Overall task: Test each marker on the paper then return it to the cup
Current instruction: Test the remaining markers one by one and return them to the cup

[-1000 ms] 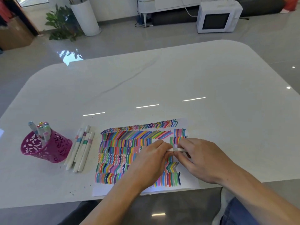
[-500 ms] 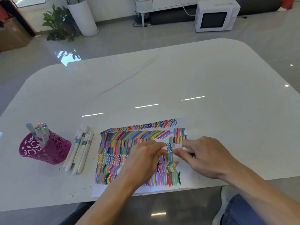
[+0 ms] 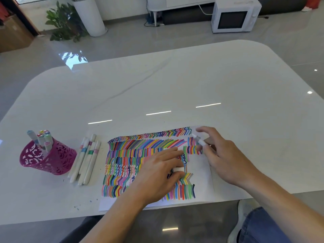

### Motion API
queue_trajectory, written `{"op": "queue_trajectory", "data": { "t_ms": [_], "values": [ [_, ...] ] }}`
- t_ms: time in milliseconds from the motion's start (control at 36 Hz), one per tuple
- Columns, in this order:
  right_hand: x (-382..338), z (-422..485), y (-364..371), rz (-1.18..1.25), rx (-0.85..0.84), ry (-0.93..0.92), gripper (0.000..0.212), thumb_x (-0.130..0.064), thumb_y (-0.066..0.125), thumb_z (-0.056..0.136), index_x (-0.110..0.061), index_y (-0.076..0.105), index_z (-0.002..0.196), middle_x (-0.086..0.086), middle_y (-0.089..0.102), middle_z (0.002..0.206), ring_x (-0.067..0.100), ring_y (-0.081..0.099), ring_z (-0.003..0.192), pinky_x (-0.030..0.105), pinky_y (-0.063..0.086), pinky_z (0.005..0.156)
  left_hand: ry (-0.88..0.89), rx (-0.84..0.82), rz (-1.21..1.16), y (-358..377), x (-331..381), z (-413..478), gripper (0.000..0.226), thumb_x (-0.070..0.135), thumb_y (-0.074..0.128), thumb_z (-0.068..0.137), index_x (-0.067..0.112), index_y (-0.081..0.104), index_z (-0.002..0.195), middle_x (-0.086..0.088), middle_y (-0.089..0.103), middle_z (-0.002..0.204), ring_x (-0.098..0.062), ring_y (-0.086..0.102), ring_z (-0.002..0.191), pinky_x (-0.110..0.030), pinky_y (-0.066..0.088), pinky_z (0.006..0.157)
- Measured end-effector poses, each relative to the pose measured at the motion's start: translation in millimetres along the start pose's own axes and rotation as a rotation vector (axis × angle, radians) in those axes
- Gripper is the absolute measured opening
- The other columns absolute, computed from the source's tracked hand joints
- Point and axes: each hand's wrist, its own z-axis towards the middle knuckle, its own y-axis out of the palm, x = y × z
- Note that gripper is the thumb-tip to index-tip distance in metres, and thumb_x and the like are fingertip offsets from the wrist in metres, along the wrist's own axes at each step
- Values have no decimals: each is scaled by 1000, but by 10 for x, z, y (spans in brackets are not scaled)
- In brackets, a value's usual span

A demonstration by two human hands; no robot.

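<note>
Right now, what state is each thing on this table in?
paper, flat, mostly filled with coloured strokes.
marker, uncapped, held by the right hand, tip over the paper's far corner.
cap, off, gripped in the left hand.
pink cup, upright, holding several capped markers.
loose markers, capped, lying beside the cup.

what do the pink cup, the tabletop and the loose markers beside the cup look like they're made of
Cup: likely moulded plastic (could be painted metal), magenta, pierced with leaf-shaped cut-outs.
Tabletop: polished white stone or a lookalike; sharp light reflections, faint grey veins.
Loose markers: probably smooth white plastic barrels with coloured bands.
</note>
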Motion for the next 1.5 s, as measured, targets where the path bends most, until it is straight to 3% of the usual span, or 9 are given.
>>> {"op": "queue_trajectory", "data": {
  "t_ms": [139,333,472,583,667,806,889,1000,1500],
  "values": [
    [1,17,-33,316,28,27,22,-23,47,108,-39,61,115,-6,72,108,17,71,66,33,54,57,2,33,-23,68,-46,5,23,43,64,94,30,73,110,10,57,143,-4,40,141,-32,36,117],
    [-8,44,-49,595,-53,68,35,-2,39,106,-13,72,107,7,77,102,26,77,91,44,61,74,-29,50,3,55,-34,-16,22,42,66,92,30,74,109,7,57,143,-6,41,141,-23,29,116],
    [45,76,20,551,-60,18,38,11,55,94,-17,69,114,6,79,100,23,76,95,39,63,79,-51,49,3,56,-46,-40,23,44,66,92,31,74,110,6,57,143,-10,41,141,-25,30,116],
    [73,92,94,451,-16,-12,22,-20,83,84,-27,69,100,-3,75,86,16,71,80,31,60,76,-63,45,16,46,-41,-45,23,45,64,93,32,73,111,7,55,145,-10,40,142,-18,22,113],
    [38,79,143,534,50,-3,13,-32,74,89,-20,70,87,6,70,74,19,65,66,31,56,62,-67,43,5,35,-45,-51,23,44,65,92,32,73,111,7,55,145,-9,39,143,-17,20,113],
    [36,78,195,613,72,71,18,-17,56,104,-10,69,94,15,72,69,29,66,57,39,54,58,-73,38,-1,36,-46,-68,24,44,66,92,33,73,112,8,55,146,-8,38,143,-17,20,113],
    [31,67,210,622,86,89,3,-11,63,98,-8,62,98,16,75,73,32,71,62,39,59,61,-72,36,-5,33,-49,-68,22,44,66,92,33,74,110,9,57,143,-6,39,142,-11,16,112],
    [39,63,222,565,111,95,13,-12,70,93,-5,60,90,13,77,74,31,74,64,45,62,65,-77,35,-6,26,-41,-68,22,43,66,92,33,74,111,9,57,143,-6,39,142,-10,15,111],
    [36,95,261,423,98,161,19,-18,72,93,-7,57,87,4,77,72,20,74,61,33,60,59,-96,20,-5,12,-18,-63,25,43,67,92,33,74,113,10,56,144,-4,37,142,-9,13,110]
  ]
}}
